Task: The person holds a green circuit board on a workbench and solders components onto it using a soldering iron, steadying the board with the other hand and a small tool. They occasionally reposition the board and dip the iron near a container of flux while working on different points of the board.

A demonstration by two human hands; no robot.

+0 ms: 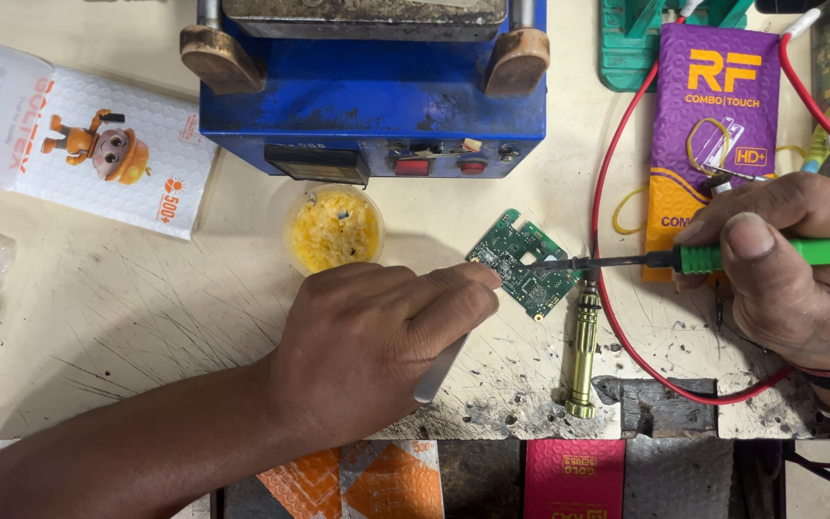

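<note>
Fingers: the left hand (pixel 377 336) has its fingers (pixel 473 281) closed on metal tweezers (pixel 439 370), fingertips pressing at the near-left edge of the green circuit board (pixel 523 264); the right hand (pixel 799 279) has its fingers closed around the green handle of a soldering iron (pixel 722 256), thumb lying on top.
Desk: a scratched, pale desk (pixel 146 317) carries everything; its near edge at 6 o'clock is chipped and dark.
Blue machine: a blue metal machine (pixel 377 96) sits at 12 o'clock, red switches on its front face, two worn wooden knobs on top.
White pouch: a white padded pouch (pixel 79 144) with a cartoon figure lies at 10 o'clock.
Purple pouch: a purple and orange padded pouch (pixel 713 125) lies at 2 o'clock, just above the right hand.
Red wire: a red wire (pixel 607 288) loops from 1 o'clock down past the board and round under the right hand.
Flux pot: a small clear pot of yellow paste (pixel 334 229) stands at 9 o'clock from the board, just below the machine.
Circuit board: it lies flat at mid-desk, tilted like a diamond, between the two hands.
Iron tip: the dark tip meets the board's right part, coming in from 3 o'clock.
Brass tool: a brass-coloured knurled driver handle (pixel 583 351) lies at 5 o'clock from the board, touching the desk.
</note>
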